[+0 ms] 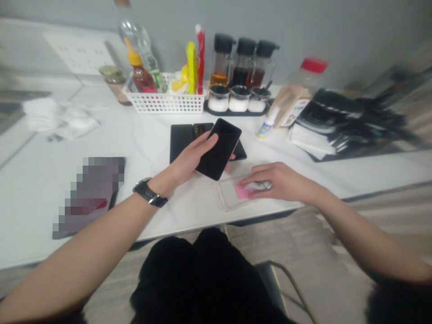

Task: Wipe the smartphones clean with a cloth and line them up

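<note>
My left hand (195, 155) is closed around a smartphone (221, 148) with a dark screen, tilted above the counter. Its thumb lies along the phone's edge. On the counter behind the phone is a flat black folding case or device (180, 139), partly covered by my hand. Near the front edge lies a clear phone case (224, 195). Over its right part my right hand (273, 182) has its fingers and thumb around a crumpled whitish wipe or wrapper (259, 186). A small pink piece (243, 191) is at the fingertips, blurred.
A white basket (168, 103) of bottles and packets stands at the back, beside seasoning jars (239, 99) and several dark-topped bottles. Right of these are a red-capped jar (297, 99), a small white bottle (268, 123) and black plastic items (330, 114). A pixelated flat object (92, 193) lies left.
</note>
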Demonstrator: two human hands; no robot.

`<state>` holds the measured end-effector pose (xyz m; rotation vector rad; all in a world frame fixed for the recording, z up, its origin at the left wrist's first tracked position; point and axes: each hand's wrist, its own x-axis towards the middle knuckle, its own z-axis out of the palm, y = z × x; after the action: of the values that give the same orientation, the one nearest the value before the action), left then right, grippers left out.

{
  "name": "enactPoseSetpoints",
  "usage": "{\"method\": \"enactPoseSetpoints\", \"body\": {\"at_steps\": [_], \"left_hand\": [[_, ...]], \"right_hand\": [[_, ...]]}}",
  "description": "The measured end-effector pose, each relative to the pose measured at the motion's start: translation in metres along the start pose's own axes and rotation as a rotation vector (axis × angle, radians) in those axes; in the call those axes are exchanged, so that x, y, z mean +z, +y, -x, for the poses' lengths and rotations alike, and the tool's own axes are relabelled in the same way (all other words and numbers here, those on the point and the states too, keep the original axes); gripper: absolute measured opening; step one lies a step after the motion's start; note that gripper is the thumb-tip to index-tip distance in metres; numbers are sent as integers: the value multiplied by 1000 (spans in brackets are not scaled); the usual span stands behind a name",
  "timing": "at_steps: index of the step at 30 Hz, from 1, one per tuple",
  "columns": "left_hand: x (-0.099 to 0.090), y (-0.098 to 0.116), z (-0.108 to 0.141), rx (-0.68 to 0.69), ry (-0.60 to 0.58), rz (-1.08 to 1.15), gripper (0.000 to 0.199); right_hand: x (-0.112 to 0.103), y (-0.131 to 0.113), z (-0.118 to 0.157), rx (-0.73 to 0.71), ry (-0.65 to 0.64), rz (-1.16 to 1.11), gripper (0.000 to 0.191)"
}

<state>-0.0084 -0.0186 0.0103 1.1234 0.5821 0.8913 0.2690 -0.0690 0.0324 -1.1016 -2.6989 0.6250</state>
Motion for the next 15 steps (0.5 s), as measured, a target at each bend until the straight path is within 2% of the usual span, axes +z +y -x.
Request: {"method": "enactPoseSetpoints", "body": {"at_steps": [15], "left_hand": [[0,1,2,-20,-4,-31,58]], "right_hand": [[-7,-2,1,-29,36,-52,33]]}}
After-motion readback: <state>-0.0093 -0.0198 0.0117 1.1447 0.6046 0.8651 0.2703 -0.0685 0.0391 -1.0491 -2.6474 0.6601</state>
